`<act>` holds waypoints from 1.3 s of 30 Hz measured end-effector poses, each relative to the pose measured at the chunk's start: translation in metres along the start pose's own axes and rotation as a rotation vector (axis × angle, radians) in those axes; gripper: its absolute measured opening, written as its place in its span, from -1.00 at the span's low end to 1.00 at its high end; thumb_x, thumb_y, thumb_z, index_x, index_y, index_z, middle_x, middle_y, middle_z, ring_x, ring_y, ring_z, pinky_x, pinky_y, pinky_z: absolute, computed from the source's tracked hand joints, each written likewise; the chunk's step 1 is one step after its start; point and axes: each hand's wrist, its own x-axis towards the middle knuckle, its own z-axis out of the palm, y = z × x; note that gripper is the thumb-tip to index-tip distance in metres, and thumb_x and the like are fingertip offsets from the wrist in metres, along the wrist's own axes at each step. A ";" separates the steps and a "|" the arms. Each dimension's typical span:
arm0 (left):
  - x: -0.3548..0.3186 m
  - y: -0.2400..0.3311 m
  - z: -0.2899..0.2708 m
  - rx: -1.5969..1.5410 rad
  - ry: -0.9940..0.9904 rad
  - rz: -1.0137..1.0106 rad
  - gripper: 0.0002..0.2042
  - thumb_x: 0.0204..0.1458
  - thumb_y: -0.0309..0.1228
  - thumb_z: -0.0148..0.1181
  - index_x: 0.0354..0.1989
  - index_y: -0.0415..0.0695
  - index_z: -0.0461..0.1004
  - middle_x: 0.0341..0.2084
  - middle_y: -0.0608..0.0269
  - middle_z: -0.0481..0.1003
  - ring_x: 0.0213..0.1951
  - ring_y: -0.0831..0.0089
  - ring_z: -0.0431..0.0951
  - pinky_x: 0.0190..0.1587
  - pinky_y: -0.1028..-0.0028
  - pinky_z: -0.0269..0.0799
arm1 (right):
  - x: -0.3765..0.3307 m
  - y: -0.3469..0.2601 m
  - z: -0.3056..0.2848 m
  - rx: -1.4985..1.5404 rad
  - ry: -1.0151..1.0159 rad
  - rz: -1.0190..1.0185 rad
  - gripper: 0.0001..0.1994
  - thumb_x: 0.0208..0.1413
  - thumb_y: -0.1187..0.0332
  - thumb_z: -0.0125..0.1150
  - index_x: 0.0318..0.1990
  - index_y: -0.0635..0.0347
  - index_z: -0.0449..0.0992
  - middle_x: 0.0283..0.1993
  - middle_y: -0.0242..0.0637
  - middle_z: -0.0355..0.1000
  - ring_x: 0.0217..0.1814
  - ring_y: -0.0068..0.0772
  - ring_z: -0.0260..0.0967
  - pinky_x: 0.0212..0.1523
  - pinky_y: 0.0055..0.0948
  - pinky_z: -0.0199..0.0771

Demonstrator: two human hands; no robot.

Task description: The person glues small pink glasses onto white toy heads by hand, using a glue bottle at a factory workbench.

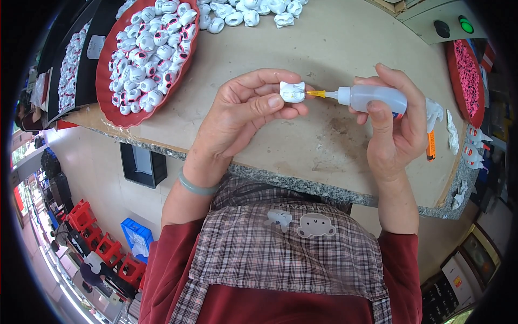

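My left hand [253, 105] is closed on a small white cat-head piece [292, 92], pinched between thumb and fingers over the table. Its hollow side seems turned up. My right hand [391, 119] grips a translucent glue bottle [375, 99] on its side. The bottle's yellow nozzle [317, 93] points left, its tip at the right edge of the white piece; I cannot tell whether they touch. Left of my left hand stands a red scalloped tray [192, 54] heaped with small white pieces, some with pink and black parts.
Loose white pieces [234, 19] lie at the table's [324, 156] far side. An orange-handled cutter [431, 146] and crumpled tissue [452, 132] are at right, near several glue bottles [473, 155]. A red tray of pink parts [467, 81] stands far right. A black bin [143, 164] sits on the floor.
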 end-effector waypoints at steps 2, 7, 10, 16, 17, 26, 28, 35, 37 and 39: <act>0.000 0.000 -0.001 0.005 0.003 0.001 -0.68 0.07 -0.61 0.04 0.03 -0.41 0.31 -0.15 -0.19 0.46 -0.17 0.26 0.57 -0.09 0.51 0.54 | 0.000 0.001 0.000 0.006 -0.004 0.014 -0.65 0.09 0.33 0.23 -0.04 0.36 0.39 -0.31 -0.16 0.52 -0.41 -0.60 0.47 -0.46 -0.75 0.41; -0.001 -0.002 -0.002 -0.020 -0.017 0.023 -0.69 0.08 -0.60 0.03 0.02 -0.39 0.32 -0.07 -0.25 0.41 -0.15 0.26 0.56 -0.07 0.50 0.53 | -0.002 -0.002 0.001 -0.006 -0.010 0.003 -0.66 0.09 0.35 0.23 -0.03 0.37 0.39 -0.32 -0.16 0.53 -0.40 -0.59 0.47 -0.44 -0.74 0.42; -0.001 -0.002 -0.001 -0.021 -0.031 0.025 -0.69 0.08 -0.60 0.03 0.02 -0.38 0.32 -0.06 -0.27 0.40 -0.14 0.26 0.55 -0.06 0.50 0.53 | -0.002 -0.004 0.000 -0.008 -0.014 0.006 -0.66 0.09 0.35 0.22 -0.04 0.37 0.40 -0.33 -0.16 0.53 -0.40 -0.59 0.47 -0.43 -0.74 0.42; -0.001 -0.002 -0.001 -0.019 -0.035 0.022 -0.69 0.08 -0.61 0.03 0.02 -0.39 0.33 -0.06 -0.27 0.40 -0.15 0.26 0.56 -0.06 0.50 0.53 | -0.002 -0.005 0.003 0.051 -0.016 0.051 -0.68 0.11 0.38 0.19 -0.02 0.36 0.37 -0.32 -0.17 0.52 -0.47 -0.65 0.42 -0.50 -0.77 0.38; -0.001 -0.002 -0.001 -0.018 -0.034 0.023 -0.69 0.08 -0.61 0.03 0.02 -0.39 0.33 -0.06 -0.27 0.40 -0.15 0.26 0.56 -0.06 0.50 0.53 | -0.002 -0.004 0.004 0.051 -0.016 0.051 -0.68 0.11 0.38 0.19 -0.02 0.36 0.37 -0.32 -0.17 0.52 -0.47 -0.65 0.42 -0.50 -0.77 0.38; -0.001 -0.001 0.001 0.010 -0.028 0.012 -0.69 0.08 -0.61 0.04 0.01 -0.39 0.33 -0.07 -0.27 0.40 -0.16 0.27 0.57 -0.07 0.50 0.53 | -0.004 -0.002 0.005 0.097 -0.016 0.032 -0.68 0.12 0.39 0.18 -0.01 0.35 0.37 -0.30 -0.19 0.52 -0.49 -0.70 0.38 -0.54 -0.79 0.35; -0.002 -0.002 0.000 0.007 -0.029 0.015 -0.70 0.08 -0.61 0.03 0.01 -0.39 0.33 -0.06 -0.28 0.40 -0.16 0.27 0.57 -0.08 0.50 0.53 | -0.004 -0.003 0.006 0.100 -0.024 0.057 -0.68 0.12 0.38 0.19 -0.01 0.35 0.37 -0.32 -0.20 0.52 -0.49 -0.70 0.39 -0.54 -0.79 0.35; -0.001 -0.002 -0.002 -0.028 -0.035 0.017 -0.69 0.08 -0.62 0.02 0.02 -0.39 0.32 -0.06 -0.28 0.39 -0.15 0.26 0.56 -0.06 0.49 0.53 | -0.002 -0.004 0.003 0.070 -0.027 0.044 -0.67 0.10 0.39 0.20 -0.01 0.34 0.38 -0.34 -0.20 0.53 -0.48 -0.67 0.41 -0.51 -0.77 0.38; 0.000 -0.002 -0.003 -0.017 -0.034 0.027 -0.69 0.08 -0.62 0.02 0.02 -0.39 0.32 -0.07 -0.28 0.39 -0.15 0.26 0.55 -0.06 0.49 0.53 | 0.000 -0.003 0.002 0.018 -0.036 0.029 -0.67 0.10 0.39 0.21 -0.01 0.34 0.38 -0.34 -0.20 0.53 -0.47 -0.65 0.43 -0.49 -0.75 0.40; 0.002 -0.002 -0.003 -0.014 -0.032 0.025 -0.69 0.08 -0.61 0.02 0.02 -0.39 0.32 -0.07 -0.27 0.40 -0.15 0.26 0.56 -0.06 0.50 0.53 | 0.002 -0.003 0.000 0.009 -0.037 0.027 -0.67 0.09 0.40 0.21 -0.01 0.34 0.38 -0.33 -0.19 0.52 -0.45 -0.63 0.44 -0.46 -0.74 0.41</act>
